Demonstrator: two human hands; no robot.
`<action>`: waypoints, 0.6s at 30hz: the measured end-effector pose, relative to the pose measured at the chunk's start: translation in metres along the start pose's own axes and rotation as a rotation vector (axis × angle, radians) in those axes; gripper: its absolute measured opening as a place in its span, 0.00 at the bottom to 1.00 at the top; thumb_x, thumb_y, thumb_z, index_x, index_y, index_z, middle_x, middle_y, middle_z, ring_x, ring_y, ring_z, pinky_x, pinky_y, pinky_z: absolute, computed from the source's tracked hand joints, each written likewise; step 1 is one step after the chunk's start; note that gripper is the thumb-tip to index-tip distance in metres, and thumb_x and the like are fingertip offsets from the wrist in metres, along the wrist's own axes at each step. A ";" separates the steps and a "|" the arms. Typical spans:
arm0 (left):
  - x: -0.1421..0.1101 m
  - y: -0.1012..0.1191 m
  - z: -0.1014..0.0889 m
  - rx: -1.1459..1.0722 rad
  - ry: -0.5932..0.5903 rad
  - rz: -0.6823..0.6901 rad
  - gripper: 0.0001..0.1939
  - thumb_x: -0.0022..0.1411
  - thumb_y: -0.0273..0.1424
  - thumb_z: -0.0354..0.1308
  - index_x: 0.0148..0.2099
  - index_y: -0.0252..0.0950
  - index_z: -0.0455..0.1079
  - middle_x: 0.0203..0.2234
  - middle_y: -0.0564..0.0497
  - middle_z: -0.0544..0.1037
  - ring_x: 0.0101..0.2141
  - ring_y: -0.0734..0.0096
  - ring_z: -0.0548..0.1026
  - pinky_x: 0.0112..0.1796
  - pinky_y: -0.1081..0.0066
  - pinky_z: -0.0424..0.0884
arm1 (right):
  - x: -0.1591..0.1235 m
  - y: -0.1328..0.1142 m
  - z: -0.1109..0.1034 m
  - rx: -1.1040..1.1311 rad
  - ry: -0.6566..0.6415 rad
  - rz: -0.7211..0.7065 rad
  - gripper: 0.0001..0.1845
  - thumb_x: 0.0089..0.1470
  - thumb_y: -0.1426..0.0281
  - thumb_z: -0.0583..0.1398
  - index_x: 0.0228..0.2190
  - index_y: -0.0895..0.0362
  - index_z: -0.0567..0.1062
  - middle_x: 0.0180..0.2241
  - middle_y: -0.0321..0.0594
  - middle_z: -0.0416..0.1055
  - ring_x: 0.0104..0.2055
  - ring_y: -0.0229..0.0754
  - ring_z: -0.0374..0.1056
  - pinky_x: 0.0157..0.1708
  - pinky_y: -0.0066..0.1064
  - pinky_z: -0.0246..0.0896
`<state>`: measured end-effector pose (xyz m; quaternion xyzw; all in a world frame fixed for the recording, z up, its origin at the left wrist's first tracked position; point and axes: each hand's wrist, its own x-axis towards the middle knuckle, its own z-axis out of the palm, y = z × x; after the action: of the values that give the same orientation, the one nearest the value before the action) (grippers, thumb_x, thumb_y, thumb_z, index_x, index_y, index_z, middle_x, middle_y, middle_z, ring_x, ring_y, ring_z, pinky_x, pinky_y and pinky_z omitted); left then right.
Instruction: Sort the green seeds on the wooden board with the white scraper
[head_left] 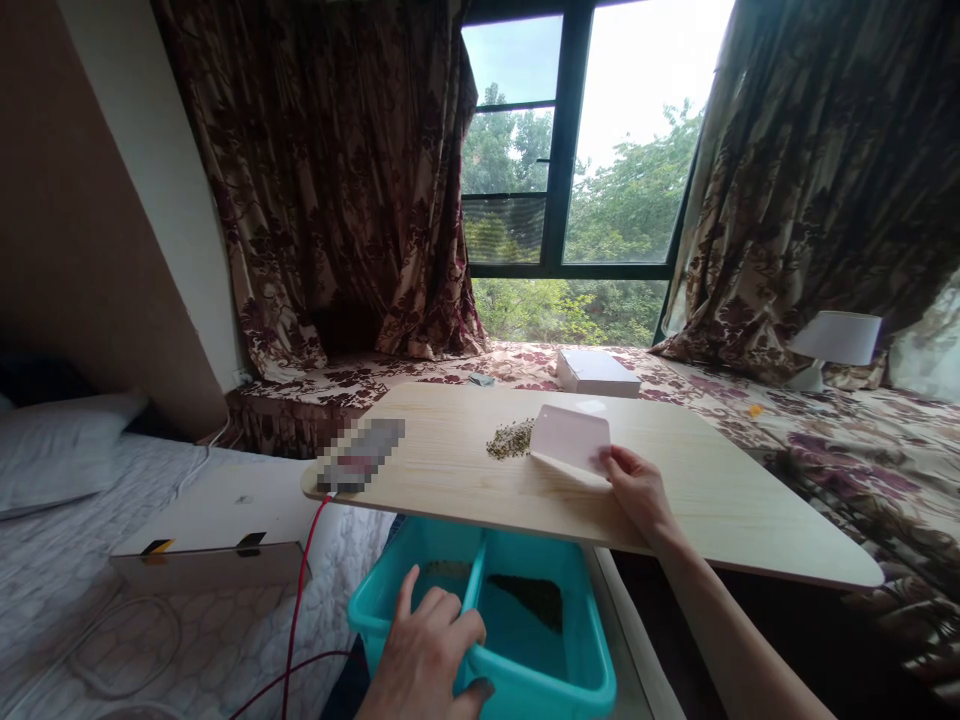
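Observation:
My right hand pinches the near right corner of a thin white plastic sheet with rounded corners, like a scraper. The sheet is tilted over the table, its left edge beside a small pile of mixed greenish and whitish grains. Below the table edge stands a turquoise two-compartment bin. My left hand grips its near rim by the divider, thumb outside and index finger raised. Dark grains lie in the bin's right compartment, and pale grains show in the left one, partly hidden by my fingers.
The light wooden tabletop overhangs the bin. A blurred-out device with a red cable lies at its left end. A white carton sits on the bed. Behind are a white box and a lamp.

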<state>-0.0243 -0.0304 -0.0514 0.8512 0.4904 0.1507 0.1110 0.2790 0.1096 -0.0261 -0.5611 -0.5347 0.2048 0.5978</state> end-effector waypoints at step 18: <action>0.002 0.004 -0.005 -0.008 -0.033 -0.025 0.11 0.46 0.25 0.59 0.34 0.42 0.65 0.31 0.56 0.71 0.40 0.63 0.71 0.57 0.41 0.41 | -0.004 -0.007 0.001 0.003 -0.050 -0.015 0.16 0.46 0.59 0.61 0.31 0.58 0.79 0.32 0.44 0.80 0.35 0.48 0.74 0.40 0.37 0.67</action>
<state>-0.0218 -0.0302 -0.0452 0.8470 0.4984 0.1370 0.1242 0.2747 0.1045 -0.0219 -0.5509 -0.5535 0.2151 0.5864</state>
